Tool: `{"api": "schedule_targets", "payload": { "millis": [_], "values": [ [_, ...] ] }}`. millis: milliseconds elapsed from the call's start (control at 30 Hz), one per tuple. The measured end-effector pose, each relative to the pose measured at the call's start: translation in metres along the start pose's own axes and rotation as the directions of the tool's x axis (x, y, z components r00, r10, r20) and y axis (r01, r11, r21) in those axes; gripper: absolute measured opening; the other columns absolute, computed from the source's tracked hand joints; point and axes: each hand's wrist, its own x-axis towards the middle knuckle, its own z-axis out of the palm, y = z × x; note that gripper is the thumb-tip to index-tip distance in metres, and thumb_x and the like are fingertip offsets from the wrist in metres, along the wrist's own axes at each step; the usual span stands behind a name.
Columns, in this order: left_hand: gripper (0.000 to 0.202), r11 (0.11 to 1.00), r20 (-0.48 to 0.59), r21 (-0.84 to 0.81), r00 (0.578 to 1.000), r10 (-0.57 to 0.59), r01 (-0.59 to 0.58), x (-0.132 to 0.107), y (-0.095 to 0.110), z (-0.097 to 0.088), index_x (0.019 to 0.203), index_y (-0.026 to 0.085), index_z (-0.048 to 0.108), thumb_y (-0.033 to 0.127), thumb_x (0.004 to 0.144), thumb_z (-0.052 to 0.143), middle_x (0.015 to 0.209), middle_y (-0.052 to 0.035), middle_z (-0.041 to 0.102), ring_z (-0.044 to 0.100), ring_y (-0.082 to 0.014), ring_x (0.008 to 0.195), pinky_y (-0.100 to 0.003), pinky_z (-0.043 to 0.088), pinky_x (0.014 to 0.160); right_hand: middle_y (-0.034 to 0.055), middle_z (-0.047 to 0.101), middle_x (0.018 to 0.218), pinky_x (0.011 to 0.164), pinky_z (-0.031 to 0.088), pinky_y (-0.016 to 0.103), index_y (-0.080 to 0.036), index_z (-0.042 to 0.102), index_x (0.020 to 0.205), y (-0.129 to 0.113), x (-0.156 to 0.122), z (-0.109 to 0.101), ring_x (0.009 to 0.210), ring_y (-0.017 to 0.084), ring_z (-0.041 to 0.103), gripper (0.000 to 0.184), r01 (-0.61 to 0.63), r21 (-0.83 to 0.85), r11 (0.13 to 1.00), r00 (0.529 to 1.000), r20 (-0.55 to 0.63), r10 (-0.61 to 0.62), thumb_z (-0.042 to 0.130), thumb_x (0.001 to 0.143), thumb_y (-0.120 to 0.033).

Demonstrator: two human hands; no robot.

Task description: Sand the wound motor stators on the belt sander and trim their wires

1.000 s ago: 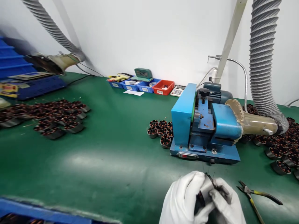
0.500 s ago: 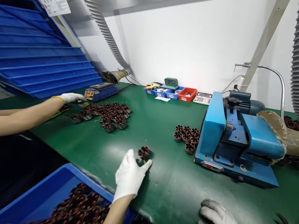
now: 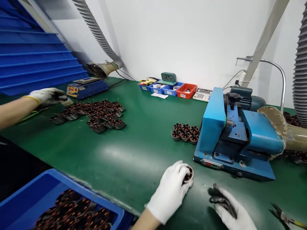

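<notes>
My left hand [image 3: 171,190], in a white glove, is closed round a motor stator [image 3: 189,175], a dark ring with copper windings, just in front of the blue machine. The fingers hide part of it. My right hand [image 3: 230,207], gloved with darkened fingertips, is at the lower right above the green bench, fingers apart and slightly curled, holding nothing. Beyond my left hand, several stators [image 3: 185,136] stand in two rows against the machine's left side. A larger group of stators [image 3: 103,111] with wire ends sticking up is on the left of the bench.
At right stands the blue machine [image 3: 216,127]; cutting pliers [image 3: 283,217] lie near the right edge. A blue bin [image 3: 57,177] with more stators is at lower left. A co-worker's gloved hand [image 3: 48,95] is by the left group. Small trays [image 3: 186,90] line the wall.
The loose stator near my left hand now appears at the front of the left group. My left hand has moved right and taken a stator from beside the machine. My right hand has come further into view.
</notes>
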Motion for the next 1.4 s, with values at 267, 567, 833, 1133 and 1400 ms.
{"api": "schedule_targets", "payload": {
  "millis": [267, 567, 833, 1133, 1400],
  "values": [
    [0.061, 0.953, -0.114, -0.27, 0.987, 0.112, -0.139, -0.031, 0.047, 0.029, 0.124, 0.019, 0.04, 0.029, 0.072, 0.07, 0.112, -0.0138, 0.066, 0.062, -0.0308, 0.108, -0.048, 0.056, 0.088, 0.0025, 0.075, 0.101, 0.084, 0.054, 0.031, -0.03, 0.071, 0.105, -0.057, 0.024, -0.015, 0.094, 0.021, 0.07, 0.029, 0.254, -0.243, 0.936, 0.917, 0.367, -0.154, 0.056, 0.084, -0.017],
    [0.05, 0.942, -0.086, -0.318, 0.992, 0.089, -0.111, -0.025, 0.056, 0.028, 0.106, 0.019, 0.052, 0.023, 0.064, 0.077, 0.108, -0.0148, 0.068, 0.061, -0.0328, 0.108, -0.052, 0.055, 0.087, 0.0064, 0.074, 0.079, 0.078, 0.051, 0.038, -0.023, 0.07, 0.079, -0.027, 0.031, -0.056, 0.077, 0.025, 0.067, 0.013, 0.014, -0.281, 0.96, 0.984, -0.165, -0.063, 0.06, 0.081, -0.029],
    [0.059, 0.743, -0.093, -0.667, 0.996, -0.018, -0.049, -0.018, 0.082, 0.041, 0.111, 0.027, 0.044, 0.011, 0.061, 0.071, 0.097, -0.0009, 0.064, 0.067, -0.0182, 0.081, -0.029, 0.058, 0.07, 0.0026, 0.073, 0.07, 0.063, 0.055, 0.03, -0.021, 0.072, 0.077, -0.038, 0.006, -0.025, 0.065, 0.022, 0.068, 0.021, -0.04, 0.256, 0.966, 0.999, -0.008, 0.044, 0.07, 0.073, -0.042],
    [0.054, 0.439, -0.129, -0.888, 0.99, 0.051, -0.138, 0.004, 0.113, 0.006, 0.105, 0.03, 0.052, 0.01, 0.061, 0.073, 0.095, -0.0007, 0.053, 0.061, -0.0181, 0.084, -0.031, 0.055, 0.074, -0.0058, 0.057, 0.054, 0.044, 0.041, 0.017, -0.021, 0.066, 0.062, -0.075, 0.022, -0.063, 0.046, 0.008, 0.048, 0.02, -0.007, 0.769, 0.639, 0.987, -0.099, 0.13, 0.079, 0.068, -0.036],
    [0.032, 0.391, -0.189, -0.915, 0.963, -0.192, -0.101, 0.042, 0.149, 0.044, 0.115, 0.028, 0.051, 0.024, 0.084, 0.056, 0.113, -0.0074, 0.055, 0.061, -0.0223, 0.1, -0.037, 0.056, 0.082, 0.008, 0.076, 0.096, 0.077, 0.057, 0.034, -0.022, 0.071, 0.097, -0.061, 0.023, -0.049, 0.089, 0.028, 0.071, 0.05, 0.171, 0.289, 0.942, 0.904, -0.426, -0.033, 0.085, 0.05, -0.032]
  ]
}}
